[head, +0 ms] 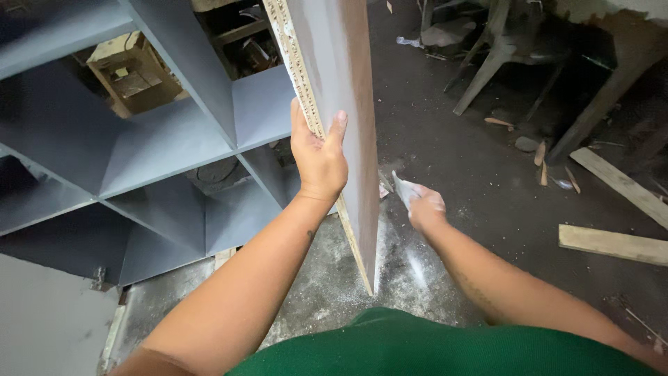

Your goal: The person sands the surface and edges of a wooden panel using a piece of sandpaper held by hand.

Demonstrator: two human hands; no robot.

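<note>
Looking down from the head camera: the person stands a tall board (344, 104) on its lower corner on the dusty concrete floor (487, 195), tilted a bit toward them. The left hand (319, 157) is clamped on the board's rough, chipped edge — thumb on the smooth brown face, fingers wrapped round the other side — which looks like it's there to keep the panel upright and steady.

The right hand (424, 205) is down low just beside the board's face, closed around a small pale scrap (403, 186), maybe sandpaper or a rag, hard to tell. It's dusted white, and there's a pale powder patch on the floor right under it, so my guess is the board is held on edge so that side is easy to reach.

Off to the left sits a grey shelf unit (160, 139) with open cubbies, lying close to the board. On the right, well apart, loose wooden planks (612, 244) and scraps lie on the floor.
</note>
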